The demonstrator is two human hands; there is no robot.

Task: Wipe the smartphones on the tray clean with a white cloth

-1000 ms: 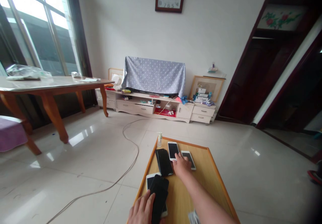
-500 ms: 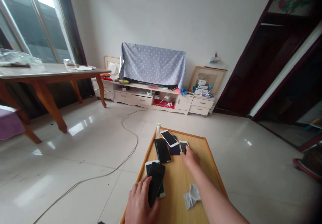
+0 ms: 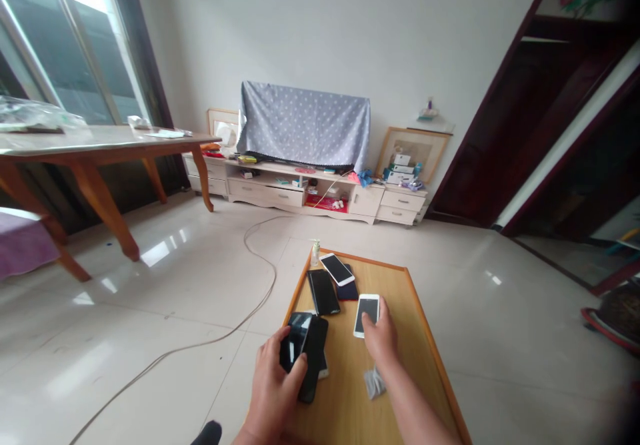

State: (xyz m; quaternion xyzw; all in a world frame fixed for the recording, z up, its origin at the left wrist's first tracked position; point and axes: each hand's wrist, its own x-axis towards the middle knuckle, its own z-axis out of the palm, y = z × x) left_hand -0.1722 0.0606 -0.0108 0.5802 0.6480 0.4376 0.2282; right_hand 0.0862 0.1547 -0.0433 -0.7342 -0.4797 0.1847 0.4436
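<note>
My right hand (image 3: 383,335) grips a white smartphone (image 3: 367,313) with a dark screen, thumb across its front, above the wooden table (image 3: 395,291). My left hand (image 3: 277,371) is closed on the edges of a black smartphone (image 3: 296,341) whose glossy face catches the light. Beneath that, another black smartphone (image 3: 316,358) lies on a white phone (image 3: 324,367), which is mostly covered. Farther up the table are a black phone (image 3: 324,291), a white phone (image 3: 337,269) and a dark blue flat item (image 3: 347,291) partly under it. A crumpled grey cloth (image 3: 374,383) lies near my right forearm.
A clear pump bottle (image 3: 315,253) stands at the far left corner of the wooden table. A cable (image 3: 260,305) trails over the tiled floor on the left. Beyond are a white cabinet (image 3: 360,205) with a cloth-covered object (image 3: 305,125) and a larger dining table (image 3: 105,139).
My right hand has picked up the white phone and drawn it nearer. My left hand now has a black phone raised and tilted, uncovering another black one under it.
</note>
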